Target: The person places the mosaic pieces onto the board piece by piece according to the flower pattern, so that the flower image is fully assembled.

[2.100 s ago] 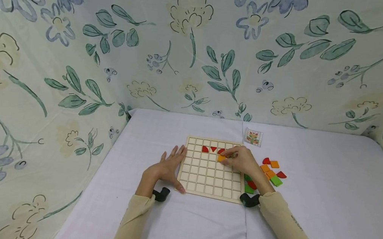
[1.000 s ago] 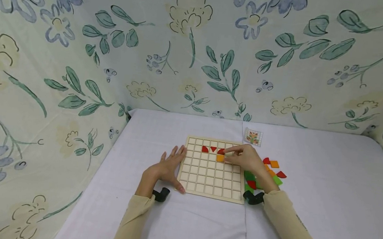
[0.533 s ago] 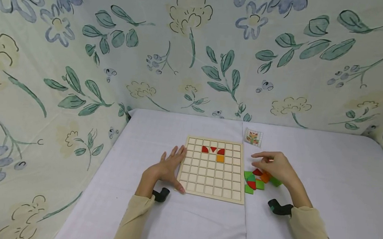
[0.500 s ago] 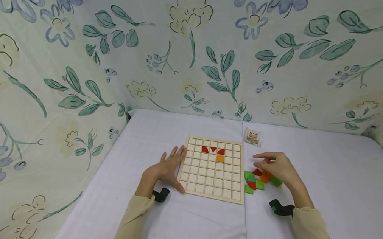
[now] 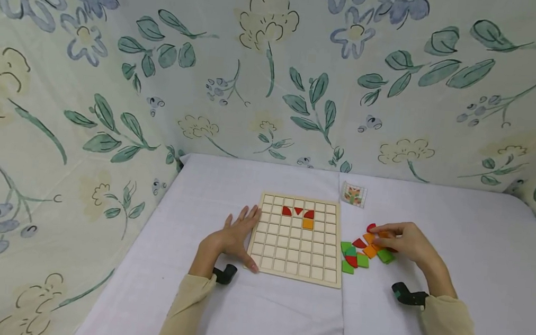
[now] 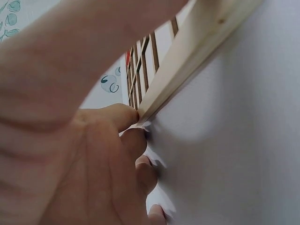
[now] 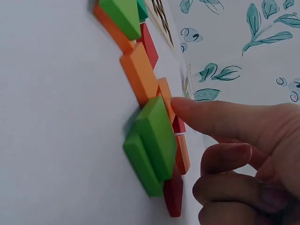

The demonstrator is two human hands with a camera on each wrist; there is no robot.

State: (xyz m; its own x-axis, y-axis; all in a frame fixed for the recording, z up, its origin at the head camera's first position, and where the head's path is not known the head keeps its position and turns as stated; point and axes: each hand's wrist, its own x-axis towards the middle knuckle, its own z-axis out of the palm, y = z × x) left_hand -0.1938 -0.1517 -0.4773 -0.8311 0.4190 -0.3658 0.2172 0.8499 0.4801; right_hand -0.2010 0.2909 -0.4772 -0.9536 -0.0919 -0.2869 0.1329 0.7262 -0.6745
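Note:
My left hand [image 5: 232,238] spreads its fingers along the left edge of a wooden grid board [image 5: 282,249]; the left wrist view shows fingertips against the board's rim [image 6: 176,70]. In the board's upper cells lie two red quarter-round tiles [image 5: 286,211], a red triangle tile [image 5: 298,210] and an orange square tile [image 5: 308,223]. My right hand [image 5: 409,241] is over the loose tiles right of the board. In the right wrist view its thumb touches an orange tile [image 7: 167,96], beside stacked green tiles [image 7: 157,133]; other fingers are curled. Its index fingertip is near a red tile [image 5: 370,227].
More loose tiles lie by the board's right side, among them a green square [image 5: 362,260] and a red quarter-round [image 5: 359,243]. A small pattern card [image 5: 354,194] lies behind them. White cloth [image 5: 283,318] covers the table, with a floral curtain [image 5: 263,108] behind.
My right hand has let go of the orange square in its cell below the right red tile, then moved right and down to the loose tiles. My left hand has stayed put.

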